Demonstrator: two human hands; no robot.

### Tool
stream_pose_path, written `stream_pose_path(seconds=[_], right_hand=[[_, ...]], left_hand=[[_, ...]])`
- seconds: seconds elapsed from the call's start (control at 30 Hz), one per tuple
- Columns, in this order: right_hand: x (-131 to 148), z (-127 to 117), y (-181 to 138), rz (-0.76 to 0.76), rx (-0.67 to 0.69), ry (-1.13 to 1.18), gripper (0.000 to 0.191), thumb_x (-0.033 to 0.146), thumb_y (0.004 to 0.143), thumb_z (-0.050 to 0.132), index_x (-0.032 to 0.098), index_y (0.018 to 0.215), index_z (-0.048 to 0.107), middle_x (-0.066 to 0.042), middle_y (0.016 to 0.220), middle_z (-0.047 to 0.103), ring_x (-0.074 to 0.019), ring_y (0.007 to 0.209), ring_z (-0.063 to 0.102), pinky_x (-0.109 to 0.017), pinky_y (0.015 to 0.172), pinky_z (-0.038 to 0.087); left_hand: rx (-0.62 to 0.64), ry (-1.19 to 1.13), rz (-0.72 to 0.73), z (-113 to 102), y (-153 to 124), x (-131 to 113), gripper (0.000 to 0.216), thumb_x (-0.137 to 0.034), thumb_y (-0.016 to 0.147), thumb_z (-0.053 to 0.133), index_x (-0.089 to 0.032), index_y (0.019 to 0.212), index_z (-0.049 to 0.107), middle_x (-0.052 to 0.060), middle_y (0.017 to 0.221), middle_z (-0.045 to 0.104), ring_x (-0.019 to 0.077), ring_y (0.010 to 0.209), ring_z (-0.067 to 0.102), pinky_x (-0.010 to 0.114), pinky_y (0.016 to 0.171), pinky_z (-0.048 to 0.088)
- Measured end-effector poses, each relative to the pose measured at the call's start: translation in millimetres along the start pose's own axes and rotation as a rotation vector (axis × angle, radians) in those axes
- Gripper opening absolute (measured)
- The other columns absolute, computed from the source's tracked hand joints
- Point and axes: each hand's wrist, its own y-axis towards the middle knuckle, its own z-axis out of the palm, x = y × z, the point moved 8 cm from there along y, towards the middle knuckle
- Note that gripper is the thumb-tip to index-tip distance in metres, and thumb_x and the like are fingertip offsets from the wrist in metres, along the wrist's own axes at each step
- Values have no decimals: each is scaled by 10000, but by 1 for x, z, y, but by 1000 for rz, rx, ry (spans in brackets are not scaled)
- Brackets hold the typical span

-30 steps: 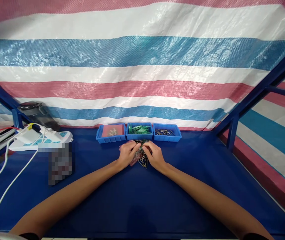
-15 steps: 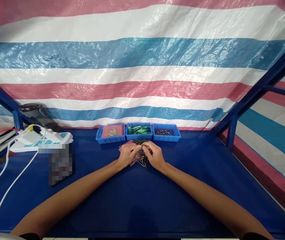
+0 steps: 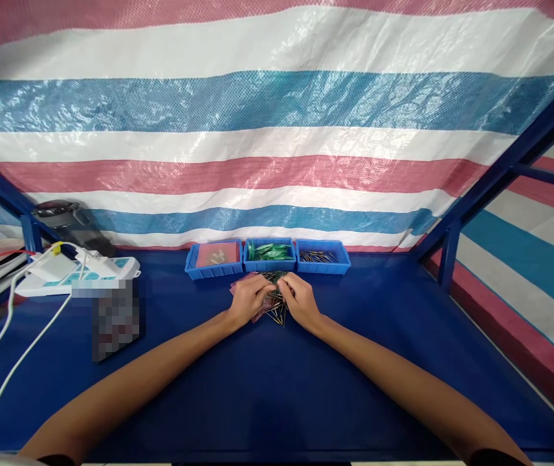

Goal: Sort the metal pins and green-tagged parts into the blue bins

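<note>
My left hand (image 3: 246,299) and my right hand (image 3: 300,300) meet over a small heap of thin dark pins (image 3: 277,313) and pinkish bags (image 3: 260,313) on the blue table (image 3: 267,388). Both hands have their fingers curled and pinched together over the heap; what they pinch is too small to name. Just behind the hands stand three blue trays: the left tray (image 3: 213,259) holds pink bags, the middle tray (image 3: 270,254) holds green pieces, the right tray (image 3: 323,257) holds dark pins.
A white power strip (image 3: 77,268) with plugs and white cables (image 3: 15,362) lies at the left, with a dark device (image 3: 66,217) behind it. A blurred block (image 3: 116,320) stands left of centre. A striped tarpaulin (image 3: 277,129) and blue frame posts (image 3: 452,259) close the back and right.
The hands stay over the heap; only the fingers shift slightly, the fingertips drawing together and apart. Nothing else has moved.
</note>
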Motion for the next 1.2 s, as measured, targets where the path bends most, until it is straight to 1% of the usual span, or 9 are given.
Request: stream_pose_path(seconds=[0.13, 0.3, 0.43, 0.53, 0.63, 0.77, 0.9, 1.13, 1.2], right_hand=[[-1, 1, 0, -6, 0, -28, 350, 292, 947, 377, 190, 615, 418, 11, 632, 439, -118, 608, 434, -235, 593, 336], [-2, 2, -1, -13, -16, -26, 302, 284, 948, 385, 180, 679, 474, 8, 668, 464, -112, 620, 440, -229, 595, 336], [-2, 2, -1, -20, -11, -19, 289, 283, 947, 386, 177, 699, 489, 7, 675, 473, -113, 624, 446, -231, 602, 340], [0, 1, -1, -20, -3, -18, 276, 278, 949, 377, 176, 725, 502, 1, 685, 486, -117, 632, 453, -235, 612, 346], [1, 0, -1, -18, -5, -10, 255, 278, 947, 377, 174, 769, 529, -7, 709, 514, -120, 637, 468, -238, 620, 360], [1, 1, -3, -33, 4, 24, 205, 280, 937, 401, 178, 864, 563, -18, 753, 556, -121, 632, 489, -236, 615, 389], [1, 5, -4, -68, 30, 35, 167, 276, 922, 437, 179, 927, 574, -18, 750, 548, -125, 631, 496, -238, 604, 397], [6, 4, -4, -114, 30, 7, 188, 245, 925, 436, 174, 844, 590, -20, 718, 517, -130, 640, 485, -252, 615, 384], [7, 1, -5, -117, 5, 14, 204, 242, 925, 432, 173, 811, 587, -16, 698, 505, -128, 628, 474, -253, 609, 380]], left_hand=[[-46, -59, 4, -3, -2, 1, 215, -218, 901, 495, -146, 794, 667, 34, 713, 666, 114, 651, 598, 207, 613, 458], [-93, -115, 34, -7, -4, -1, 201, -158, 891, 497, -160, 831, 689, 44, 803, 713, 123, 736, 656, 215, 683, 506], [-109, -127, 5, -9, -4, 1, 162, -200, 880, 536, -160, 860, 692, 50, 829, 716, 136, 761, 656, 228, 697, 507], [-56, -100, -47, -6, -2, 2, 196, -262, 887, 531, -155, 808, 675, 31, 731, 686, 123, 675, 619, 219, 638, 477], [-15, -47, -100, -4, 0, 3, 287, -298, 910, 484, -149, 711, 627, -1, 603, 603, 99, 574, 546, 204, 560, 413], [-9, 4, -162, -4, -1, 7, 423, -300, 935, 418, -147, 547, 487, -33, 489, 459, 77, 478, 438, 206, 499, 332], [-49, -12, -160, -5, -2, 10, 474, -291, 935, 408, -147, 484, 389, -44, 456, 374, 64, 436, 362, 215, 475, 280], [-92, -111, -124, -6, -6, 14, 552, -343, 909, 460, -140, 411, 339, -49, 409, 304, 53, 395, 288, 224, 435, 220], [-93, -157, -137, -6, -7, 15, 555, -364, 930, 405, -137, 424, 426, -35, 414, 369, 62, 401, 346, 219, 444, 260]])
